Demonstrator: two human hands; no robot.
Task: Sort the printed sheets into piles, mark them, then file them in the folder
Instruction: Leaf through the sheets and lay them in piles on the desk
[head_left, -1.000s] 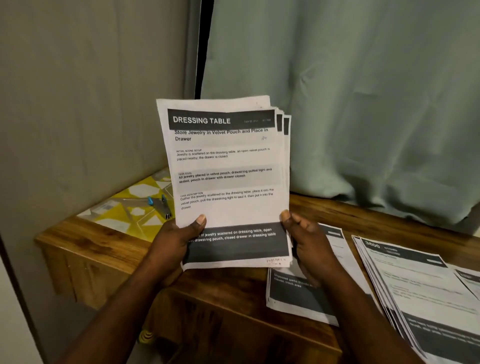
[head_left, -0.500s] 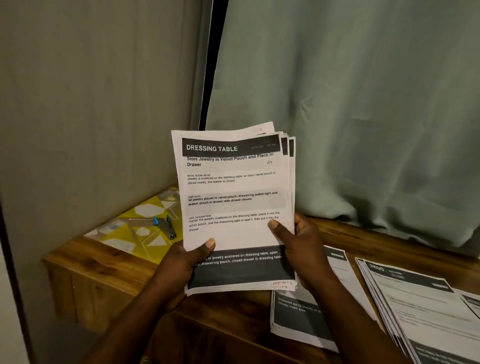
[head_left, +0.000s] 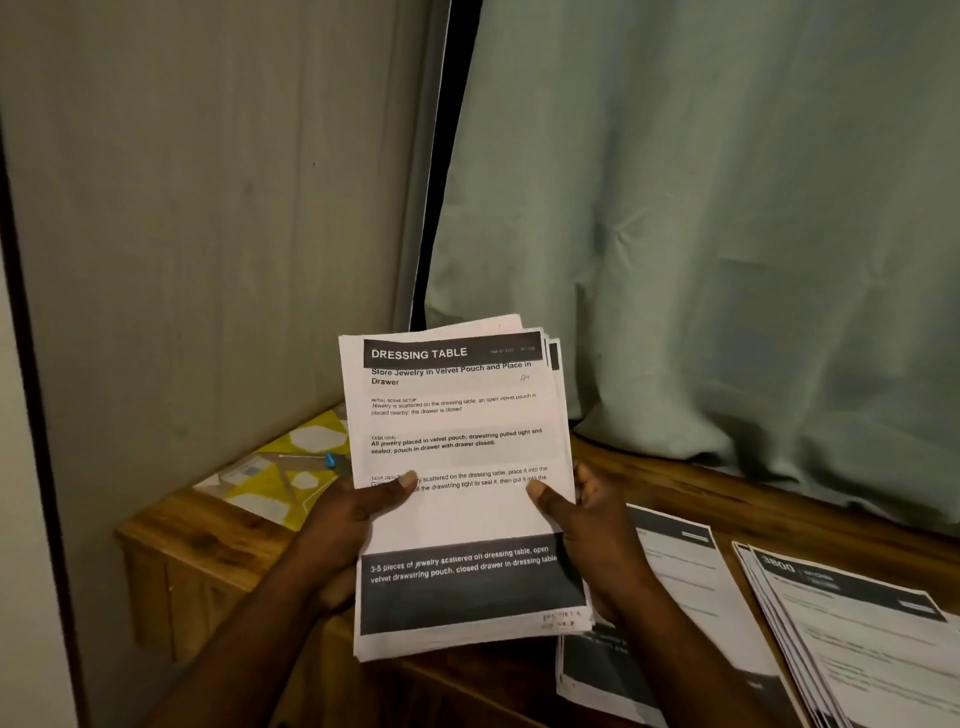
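Observation:
A stack of printed sheets (head_left: 462, 514), its top page headed "DRESSING TABLE", is held upright above the wooden table (head_left: 171, 525). My left hand (head_left: 353, 525) grips the stack's left edge with the thumb on the front page. My right hand (head_left: 587, 530) grips the right edge, thumb on the front too. A second pile of sheets (head_left: 680, 582) lies flat on the table under my right hand. A third, fanned pile (head_left: 857, 639) lies further right. At the table's back left rests a yellow patterned folder (head_left: 270, 478), on which lies a blue-capped pen (head_left: 332, 461).
A grey wall stands on the left and a pale green curtain (head_left: 727, 234) hangs behind the table, reaching its back edge. The table's left edge (head_left: 130, 540) drops off beside the wall.
The stack sits lower in the view than a second ago. Both hands have slid up its sides from the bottom corners to the middle, uncovering the dark footer text.

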